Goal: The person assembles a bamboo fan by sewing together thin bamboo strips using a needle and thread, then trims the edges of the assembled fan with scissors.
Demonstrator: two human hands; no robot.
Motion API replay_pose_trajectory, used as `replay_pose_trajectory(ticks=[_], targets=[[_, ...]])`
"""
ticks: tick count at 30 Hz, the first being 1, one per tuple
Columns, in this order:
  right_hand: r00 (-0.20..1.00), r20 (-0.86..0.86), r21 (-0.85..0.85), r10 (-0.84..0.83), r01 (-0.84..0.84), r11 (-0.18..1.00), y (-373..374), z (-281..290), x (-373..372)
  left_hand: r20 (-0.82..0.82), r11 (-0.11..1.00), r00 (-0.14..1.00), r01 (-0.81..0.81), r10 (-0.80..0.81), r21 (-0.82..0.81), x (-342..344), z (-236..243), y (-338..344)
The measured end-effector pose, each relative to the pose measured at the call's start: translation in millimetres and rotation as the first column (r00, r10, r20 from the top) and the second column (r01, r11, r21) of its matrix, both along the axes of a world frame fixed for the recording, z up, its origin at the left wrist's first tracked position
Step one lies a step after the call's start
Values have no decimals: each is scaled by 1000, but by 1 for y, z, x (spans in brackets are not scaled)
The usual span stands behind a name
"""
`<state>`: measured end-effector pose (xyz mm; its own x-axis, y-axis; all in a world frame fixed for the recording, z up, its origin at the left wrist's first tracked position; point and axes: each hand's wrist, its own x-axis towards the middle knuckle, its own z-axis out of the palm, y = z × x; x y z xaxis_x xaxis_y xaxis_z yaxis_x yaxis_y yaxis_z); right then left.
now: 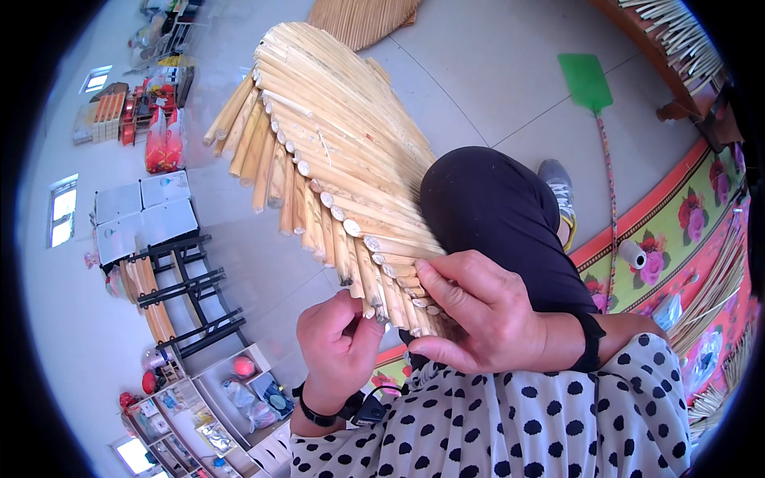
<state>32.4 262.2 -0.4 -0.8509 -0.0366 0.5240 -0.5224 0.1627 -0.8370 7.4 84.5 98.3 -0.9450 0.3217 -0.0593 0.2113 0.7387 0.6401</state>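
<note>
A panel of pale peeled stalks (343,119), laid side by side in two crossing layers, slants across my lap and past my knee. Its cut stalk ends form a stepped edge facing left. At the panel's near tip, my right hand (486,311) grips the edge, fingers on the upper face and thumb below. My left hand (339,342) is closed in a pinch at the lowest stalk ends, just left of the right hand. Whether a thread or anything else fine sits between its fingertips is too small to tell.
Beyond the panel lies another stalk panel (358,20) with a rounded edge. A green fly swatter (586,80) leans at the right, by a white thread spool (632,254) on a flowered mat (701,203). Loose stalks (709,287) lie there. Shelves (195,414) and black frames (191,291) stand left.
</note>
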Motion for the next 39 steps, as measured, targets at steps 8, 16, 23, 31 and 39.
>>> replay_pose_trajectory(ticks=[8, 16, 23, 31, 39], targets=[[998, 3, -30, 61, -61, 998, 4, -1, 2, -22, 997, 998, 51, -53, -49, -3, 2, -8], [993, -4, -45, 120, -120, 992, 14, -9, -2, 11, 999, 999, 36, -36, -31, -6, -4, -12], [989, 0, -73, 149, -148, 986, 14, -9, -2, 29, 999, 998, 48, -47, -26, -4, -3, -20], [990, -2, -83, 140, -140, 987, 15, -6, -1, 111, 999, 993, -25, 29, -38, -3, 3, -23], [965, 107, -308, 238, -195, 931, 16, -20, 4, 150, 1000, 989, -11, 10, 3, -2, 3, -15]])
